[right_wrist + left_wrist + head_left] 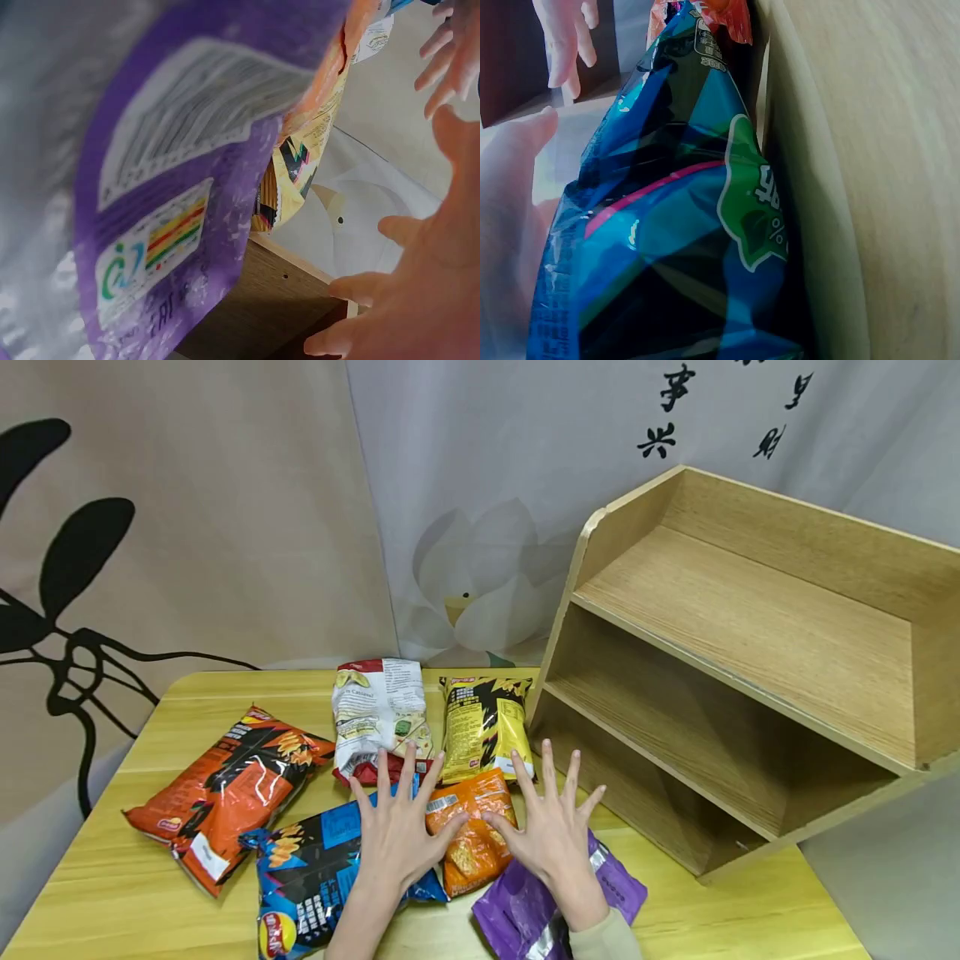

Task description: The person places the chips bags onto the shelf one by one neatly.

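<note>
In the head view my left hand (397, 831), fingers spread, is over the right part of a blue and black chip bag (307, 877). My right hand (551, 835), also spread, overlaps a purple snack bag (618, 881). Between the two thumbs lies a small orange snack bag (472, 852). Neither hand grips anything. Just beyond the fingertips are a white and red chip bag (375, 710) and a yellow and black bag (480, 727). The blue bag (667, 247) fills the left wrist view; the purple bag (240, 180) looms large in the right wrist view.
A large red-orange chip bag (232, 793) lies on the left of the wooden table (97, 893). On the right stands a tilted-looking wooden shelf (750, 627) with three levels. Behind the table hangs a printed curtain (480, 460).
</note>
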Demonstrator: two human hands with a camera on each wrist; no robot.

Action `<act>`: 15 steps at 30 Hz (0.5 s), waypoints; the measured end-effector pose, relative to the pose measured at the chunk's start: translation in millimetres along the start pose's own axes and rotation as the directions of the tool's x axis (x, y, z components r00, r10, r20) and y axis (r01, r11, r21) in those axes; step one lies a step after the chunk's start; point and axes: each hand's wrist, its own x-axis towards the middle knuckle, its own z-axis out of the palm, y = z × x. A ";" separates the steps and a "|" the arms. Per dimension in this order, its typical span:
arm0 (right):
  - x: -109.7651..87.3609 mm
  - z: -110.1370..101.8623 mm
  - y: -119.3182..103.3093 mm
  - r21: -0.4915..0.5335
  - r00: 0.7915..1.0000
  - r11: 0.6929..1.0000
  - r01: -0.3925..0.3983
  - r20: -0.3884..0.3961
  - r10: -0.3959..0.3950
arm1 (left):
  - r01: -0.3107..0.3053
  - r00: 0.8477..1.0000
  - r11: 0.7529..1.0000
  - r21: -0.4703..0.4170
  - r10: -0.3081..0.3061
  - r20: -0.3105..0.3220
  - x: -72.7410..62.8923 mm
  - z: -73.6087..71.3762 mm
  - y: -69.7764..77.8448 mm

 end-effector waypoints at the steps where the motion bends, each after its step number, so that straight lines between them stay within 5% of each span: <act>1: -0.5 -0.8 0.4 0.002 1.000 1.000 0.000 -0.013 0.000 | -0.012 1.000 1.000 -0.017 0.012 -0.015 0.6 0.2 0.3; 5: -1.9 -8.4 4.8 0.050 0.984 0.998 0.026 -0.178 -0.016 | -0.096 0.990 0.991 -0.094 0.085 -0.117 3.0 0.2 2.3; 8: -0.4 -25.2 14.1 0.107 0.912 0.990 0.089 -0.409 -0.038 | -0.183 0.959 0.975 -0.126 0.149 -0.242 5.7 0.7 5.4; 11: 4.1 -56.5 27.1 0.131 0.755 0.977 0.170 -0.654 -0.044 | -0.243 0.925 0.959 -0.145 0.184 -0.334 7.9 1.8 8.7; 14: 9.6 -96.3 41.1 0.129 0.538 0.972 0.198 -0.843 0.002 | -0.266 0.914 0.950 -0.165 0.194 -0.358 8.5 3.0 11.6; 15: 12.2 -109.8 45.6 0.129 0.446 0.973 0.193 -0.894 0.030 | -0.269 0.914 0.948 -0.168 0.196 -0.355 8.3 3.6 12.4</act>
